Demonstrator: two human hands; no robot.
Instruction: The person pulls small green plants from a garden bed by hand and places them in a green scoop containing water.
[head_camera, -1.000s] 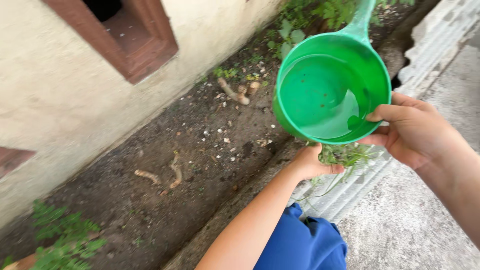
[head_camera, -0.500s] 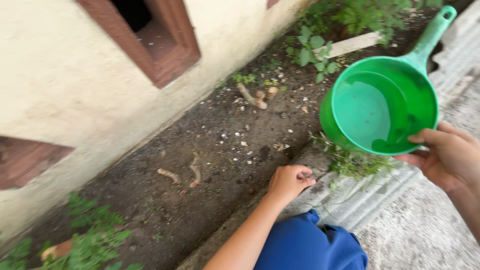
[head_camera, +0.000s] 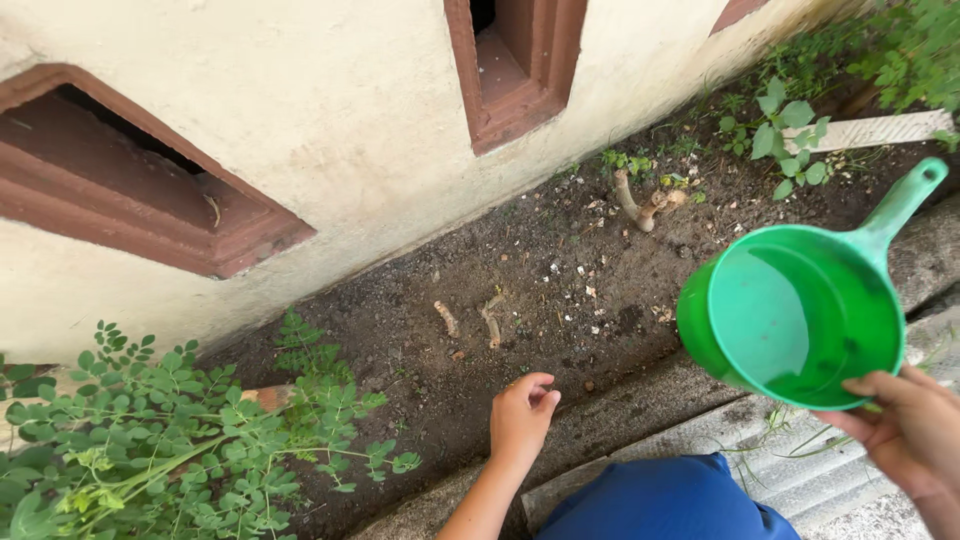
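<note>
Bare soil (head_camera: 560, 300) is running in one strip between one cream wall (head_camera: 330, 120) and one concrete kerb (head_camera: 640, 410). Two brick-framed vents (head_camera: 150, 190) are showing in full in the wall, with the corner of a third at the top edge. Three pale root stubs (head_camera: 640, 205) are poking out of the dirt: two small ones mid-strip and one forked one farther along. One leafy bush (head_camera: 170, 440) is filling the lower left corner.

I am gripping one green dipper (head_camera: 800, 310) by its rim with my right hand (head_camera: 910, 430), fingers curled over the edge, holding it tilted over the kerb with water inside. My left hand (head_camera: 520, 415) is hovering just above the soil, fingers loosely curled with tips pinched, holding nothing I can make out.

Compared with half a second ago, the weeds are no longer under the dipper, and the bush and the left vent have come into view.
</note>
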